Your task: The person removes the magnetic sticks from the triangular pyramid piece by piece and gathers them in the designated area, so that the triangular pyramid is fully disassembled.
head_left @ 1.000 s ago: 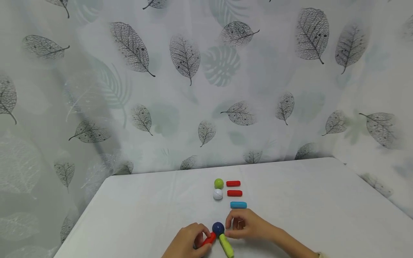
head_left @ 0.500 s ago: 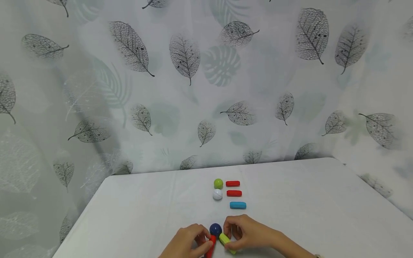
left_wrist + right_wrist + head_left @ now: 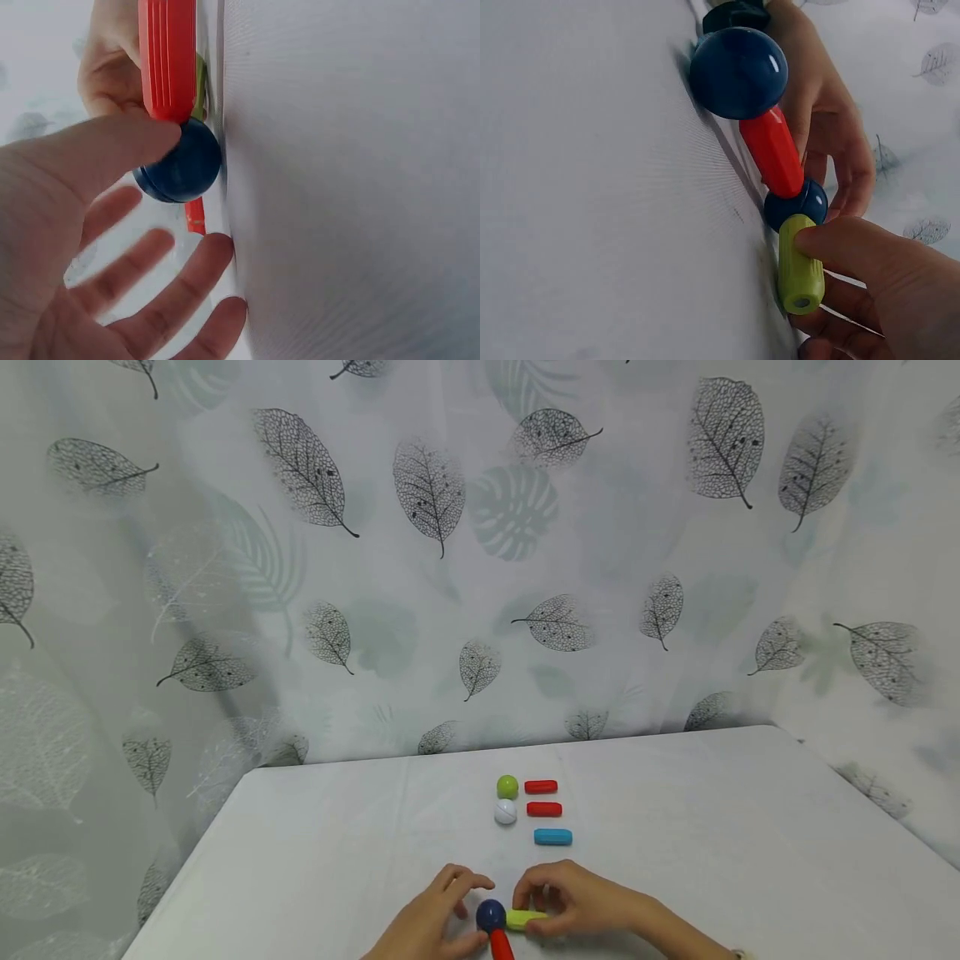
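My right hand (image 3: 558, 897) pinches a yellow-green magnetic rod (image 3: 801, 277) between thumb and fingers, low over the white table. That rod's inner end meets a navy ball (image 3: 491, 916), and a red magnetic rod (image 3: 501, 946) runs from the same ball toward the near edge. In the right wrist view a second navy ball (image 3: 739, 73) sits at the red rod's other end. My left hand (image 3: 438, 914) is spread around the first ball, fingers extended. In the left wrist view its thumb overlaps this ball (image 3: 187, 169), right by the red rod's end.
Beyond the hands lie a blue rod (image 3: 552, 837) and two red rods, a nearer one (image 3: 544, 809) and a farther one (image 3: 541, 787). Left of these are a white ball (image 3: 506, 812) and a green ball (image 3: 507, 787). A leaf-patterned curtain (image 3: 480, 568) hangs behind the table (image 3: 337, 843).
My right hand has taken hold of the yellow-green rod, which has turned nearly sideways. The joined pieces have shifted left and nearer. My left hand has let go of the red rod and spread its fingers.
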